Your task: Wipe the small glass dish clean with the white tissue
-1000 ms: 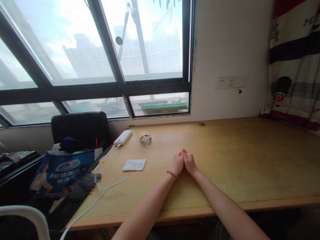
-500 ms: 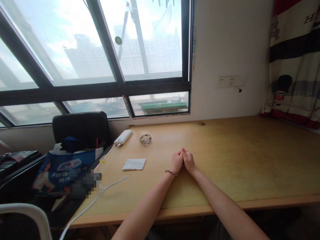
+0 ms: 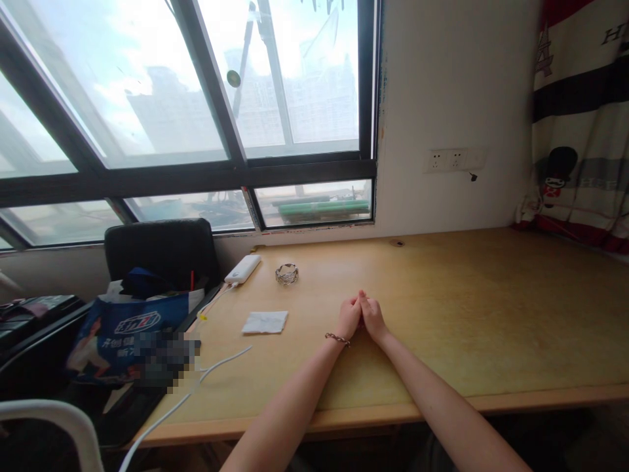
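Observation:
My left hand (image 3: pixel 349 316) and my right hand (image 3: pixel 373 317) rest together on the wooden table (image 3: pixel 472 308), pressed palm side to palm side with the thumbs side by side on top. Both are closed, and no object shows in them; the inner fingers are hidden. A braided bracelet (image 3: pixel 337 339) circles my left wrist. To the left of my hands, apart from them, lie a folded white tissue (image 3: pixel 265 322) and a silver openwork ring-shaped piece (image 3: pixel 287 274).
At the table's left edge lies a white power bank (image 3: pixel 243 269) with a white cable (image 3: pixel 216 368) nearby. A black chair (image 3: pixel 160 252) holds a blue bag (image 3: pixel 111 334). Wall sockets (image 3: pixel 446 159) and a patterned curtain (image 3: pixel 580 131) are behind.

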A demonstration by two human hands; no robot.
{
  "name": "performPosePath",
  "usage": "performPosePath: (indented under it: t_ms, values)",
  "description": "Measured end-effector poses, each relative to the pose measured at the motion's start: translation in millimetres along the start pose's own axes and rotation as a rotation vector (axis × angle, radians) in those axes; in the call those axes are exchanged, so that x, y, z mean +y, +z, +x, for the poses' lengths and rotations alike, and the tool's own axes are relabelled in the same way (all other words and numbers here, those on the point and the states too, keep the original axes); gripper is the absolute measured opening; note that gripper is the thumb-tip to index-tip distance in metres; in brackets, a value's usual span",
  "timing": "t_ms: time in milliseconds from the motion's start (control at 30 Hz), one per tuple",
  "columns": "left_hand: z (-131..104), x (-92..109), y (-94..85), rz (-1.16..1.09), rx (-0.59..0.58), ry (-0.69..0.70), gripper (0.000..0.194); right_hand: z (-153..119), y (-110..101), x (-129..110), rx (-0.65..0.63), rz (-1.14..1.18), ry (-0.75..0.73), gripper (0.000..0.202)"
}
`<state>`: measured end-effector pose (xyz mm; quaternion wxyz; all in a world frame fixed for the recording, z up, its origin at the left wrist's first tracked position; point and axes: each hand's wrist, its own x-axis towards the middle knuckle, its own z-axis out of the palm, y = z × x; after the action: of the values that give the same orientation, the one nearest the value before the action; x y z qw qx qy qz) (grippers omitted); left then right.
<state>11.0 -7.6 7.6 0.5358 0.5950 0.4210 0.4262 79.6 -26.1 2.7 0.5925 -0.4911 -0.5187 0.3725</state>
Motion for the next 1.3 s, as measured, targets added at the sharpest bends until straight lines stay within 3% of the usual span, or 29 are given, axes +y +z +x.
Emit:
performPosePath:
  t_ms: [133, 233, 333, 400, 467, 567, 633, 700, 733, 800, 900, 1000, 1100, 1200, 1300]
  values:
    - [0, 0, -0.8, 0.132, 0.003, 0.0, 0.047, 0, 0, 0, -0.013, 0.066, 0.062, 0.054]
    - [-2, 8, -7.0, 0.405, 0.067, 0.131, 0.048, 2, -1, 0, 0.009, 0.072, 0.058, 0.056]
    - [-3, 23, -22.8, 0.793, 0.229, 0.276, 0.044, 7, -5, 0, 0.067, 0.068, 0.073, 0.061]
    - [-2, 31, -38.5, 1.003, 0.396, 0.288, 0.038, 11, -10, -1, 0.154, 0.089, 0.103, 0.062]
    - [2, 34, -57.1, 1.137, 0.58, 0.207, 0.035, 15, -14, -2, 0.24, 0.121, 0.135, 0.062]
    - [11, 25, -85.4, 1.195, 0.848, -0.089, 0.05, 17, -18, -3, 0.299, 0.146, 0.165, 0.06]
    - [16, 13, -99.3, 1.154, 0.92, -0.277, 0.056, 16, -18, -3, 0.308, 0.143, 0.171, 0.059]
    - [20, 3, -104.7, 1.117, 0.891, -0.356, 0.056, 15, -17, -2, 0.31, 0.136, 0.168, 0.059]
    - [21, -1, -103.4, 1.113, 0.85, -0.325, 0.055, 15, -17, -2, 0.31, 0.134, 0.165, 0.059]
    - [21, -7, -93.4, 1.109, 0.705, -0.119, 0.05, 15, -17, -1, 0.318, 0.131, 0.162, 0.058]
    - [18, -10, -67.0, 1.008, 0.361, 0.247, 0.046, 16, -17, 0, 0.339, 0.128, 0.158, 0.057]
    - [16, -11, -43.2, 0.896, 0.094, 0.371, 0.046, 17, -19, 2, 0.371, 0.116, 0.141, 0.056]
    - [16, -12, -34.4, 0.924, -0.002, 0.407, 0.04, 19, -21, 4, 0.413, 0.106, 0.133, 0.056]
    - [16, -11, -38.0, 1.021, -0.094, 0.437, 0.021, 21, -23, 7, 0.433, 0.124, 0.151, 0.055]
    - [16, -9, -43.2, 1.103, -0.143, 0.422, 0.023, 21, -24, 9, 0.44, 0.156, 0.167, 0.053]
